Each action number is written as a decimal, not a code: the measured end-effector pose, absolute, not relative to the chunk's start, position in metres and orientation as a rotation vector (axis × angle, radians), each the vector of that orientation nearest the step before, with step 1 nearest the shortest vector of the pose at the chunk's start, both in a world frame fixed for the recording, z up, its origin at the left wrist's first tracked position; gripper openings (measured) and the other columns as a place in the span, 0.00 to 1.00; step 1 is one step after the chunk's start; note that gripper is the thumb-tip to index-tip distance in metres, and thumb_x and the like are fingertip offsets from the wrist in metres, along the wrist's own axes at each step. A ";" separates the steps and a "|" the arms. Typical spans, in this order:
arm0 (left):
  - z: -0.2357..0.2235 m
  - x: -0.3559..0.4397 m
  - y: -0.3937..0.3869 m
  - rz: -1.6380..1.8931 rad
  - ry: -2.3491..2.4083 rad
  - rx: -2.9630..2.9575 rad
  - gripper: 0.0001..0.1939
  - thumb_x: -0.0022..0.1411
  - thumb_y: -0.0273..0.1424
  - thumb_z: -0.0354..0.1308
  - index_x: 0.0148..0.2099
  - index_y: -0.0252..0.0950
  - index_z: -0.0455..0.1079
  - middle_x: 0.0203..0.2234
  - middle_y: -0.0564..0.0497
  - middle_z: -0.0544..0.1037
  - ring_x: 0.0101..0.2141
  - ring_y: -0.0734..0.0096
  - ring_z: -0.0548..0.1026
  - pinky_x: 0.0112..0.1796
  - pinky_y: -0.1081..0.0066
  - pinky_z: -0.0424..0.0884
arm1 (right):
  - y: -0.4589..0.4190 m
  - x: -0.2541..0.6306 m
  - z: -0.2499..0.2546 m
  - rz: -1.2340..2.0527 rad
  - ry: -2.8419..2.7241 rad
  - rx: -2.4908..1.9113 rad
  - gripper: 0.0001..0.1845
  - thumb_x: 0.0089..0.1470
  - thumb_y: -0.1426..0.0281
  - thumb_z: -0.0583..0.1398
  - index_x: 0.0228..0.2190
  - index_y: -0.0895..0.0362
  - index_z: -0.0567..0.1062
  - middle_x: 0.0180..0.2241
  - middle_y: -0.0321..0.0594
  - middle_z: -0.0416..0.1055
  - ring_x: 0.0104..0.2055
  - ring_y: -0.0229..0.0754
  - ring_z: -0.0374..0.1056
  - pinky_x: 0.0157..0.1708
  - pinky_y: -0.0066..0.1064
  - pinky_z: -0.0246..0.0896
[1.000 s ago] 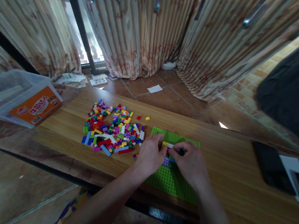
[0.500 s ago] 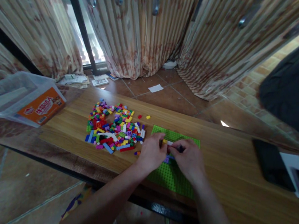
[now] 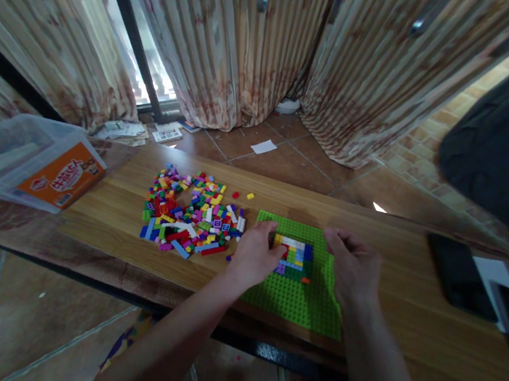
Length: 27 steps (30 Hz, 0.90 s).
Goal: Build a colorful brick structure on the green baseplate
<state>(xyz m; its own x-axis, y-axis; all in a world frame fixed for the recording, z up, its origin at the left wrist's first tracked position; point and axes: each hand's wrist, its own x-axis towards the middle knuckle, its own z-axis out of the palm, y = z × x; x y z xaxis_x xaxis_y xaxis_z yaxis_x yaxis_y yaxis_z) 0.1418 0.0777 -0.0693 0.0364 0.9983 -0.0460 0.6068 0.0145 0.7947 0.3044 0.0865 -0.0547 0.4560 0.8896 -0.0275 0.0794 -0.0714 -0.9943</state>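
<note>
On the wooden table a green studded baseplate (image 3: 288, 307) carries a flat patch of toy bricks (image 3: 293, 256) in white, yellow, blue, red, green and purple. A small orange brick (image 3: 305, 280) sits at the patch's near right corner. My left hand (image 3: 253, 253) lies at the left side of the patch, thumb and index finger apart, the thumb tip by a red brick (image 3: 284, 250). Over the plate's right edge is my right hand (image 3: 356, 269), its fingers curled together. Whether anything is between those fingertips is hidden.
Left of the plate spreads a pile of loose bricks (image 3: 194, 217), with a yellow brick (image 3: 250, 196) and a red brick (image 3: 236, 195) apart from it. A clear plastic box (image 3: 11, 183) stands at far left. A black flat object (image 3: 454, 276) and white paper (image 3: 493, 281) lie at right.
My right hand has moved right, off the bricks to the plate's right edge, uncovering the patch. My left hand stays by the patch's left side. The view has shifted slightly.
</note>
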 end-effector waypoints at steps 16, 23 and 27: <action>-0.077 0.141 0.077 0.902 1.578 1.724 0.17 0.61 0.25 0.53 0.53 0.33 0.68 0.47 0.43 0.77 0.46 0.63 0.75 0.49 0.63 0.71 | 0.087 0.302 -0.065 0.808 -0.909 -1.418 0.10 0.39 0.64 0.68 0.22 0.58 0.77 0.21 0.33 0.70 0.25 0.34 0.62 0.27 0.27 0.59; -0.062 0.092 0.092 1.192 1.625 1.671 0.15 0.62 0.24 0.50 0.49 0.33 0.71 0.43 0.45 0.78 0.43 0.67 0.75 0.46 0.67 0.71 | 0.087 0.296 -0.069 0.748 -1.000 -1.419 0.11 0.42 0.62 0.66 0.24 0.57 0.78 0.22 0.35 0.71 0.25 0.35 0.63 0.27 0.28 0.60; -0.055 0.036 0.100 1.199 1.678 1.637 0.13 0.60 0.26 0.52 0.44 0.32 0.75 0.36 0.49 0.80 0.37 0.70 0.76 0.40 0.72 0.71 | 0.085 0.294 -0.068 0.719 -1.002 -1.487 0.10 0.42 0.62 0.66 0.25 0.57 0.78 0.22 0.34 0.71 0.26 0.36 0.64 0.29 0.29 0.61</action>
<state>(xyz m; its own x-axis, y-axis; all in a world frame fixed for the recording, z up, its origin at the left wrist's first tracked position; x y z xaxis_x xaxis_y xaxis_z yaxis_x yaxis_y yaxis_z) 0.0359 0.0997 -0.0555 -0.1491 0.9640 0.2203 0.5207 -0.1128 0.8462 0.2945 0.0852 -0.0680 0.4482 0.8885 0.0980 0.1923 0.0112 -0.9813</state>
